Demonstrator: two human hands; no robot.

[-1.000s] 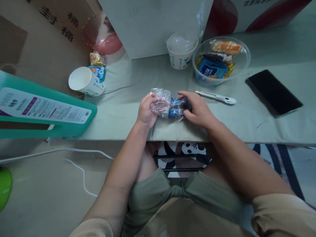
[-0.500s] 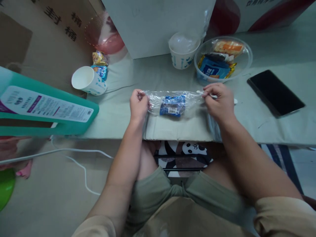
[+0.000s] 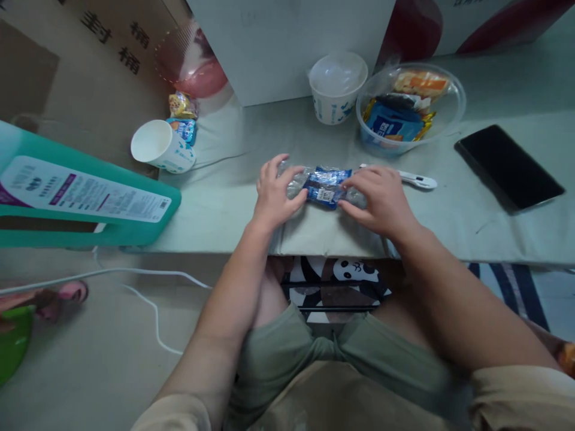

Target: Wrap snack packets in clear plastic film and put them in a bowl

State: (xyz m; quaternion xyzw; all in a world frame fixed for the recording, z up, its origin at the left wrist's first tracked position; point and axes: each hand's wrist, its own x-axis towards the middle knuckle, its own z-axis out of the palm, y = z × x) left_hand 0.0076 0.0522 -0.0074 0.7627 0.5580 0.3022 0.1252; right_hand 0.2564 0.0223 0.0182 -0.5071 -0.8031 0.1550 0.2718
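A blue snack packet (image 3: 327,190) lies inside a clear plastic bag (image 3: 294,179) near the table's front edge. My left hand (image 3: 273,194) grips the bag's left end, its thumb touching the packet's lower left corner and the index finger above. At the other end, my right hand (image 3: 380,197) has fingers and thumb closed on the plastic beside the packet. Just behind the right hand lies a white utility knife (image 3: 420,181), partly hidden by that hand.
Behind are a paper cup (image 3: 335,105) with clear plastic inside and a clear tub (image 3: 366,134) of snack packets. A phone (image 3: 510,167) lies right. On the left are a tipped paper cup (image 3: 173,152), small snack packets (image 3: 183,105) and a large green jug (image 3: 164,209).
Both hands have come closer together, from stretching the bag by its ends to gathering it around the blue packet. The bag is lower, and more of the utility knife shows.
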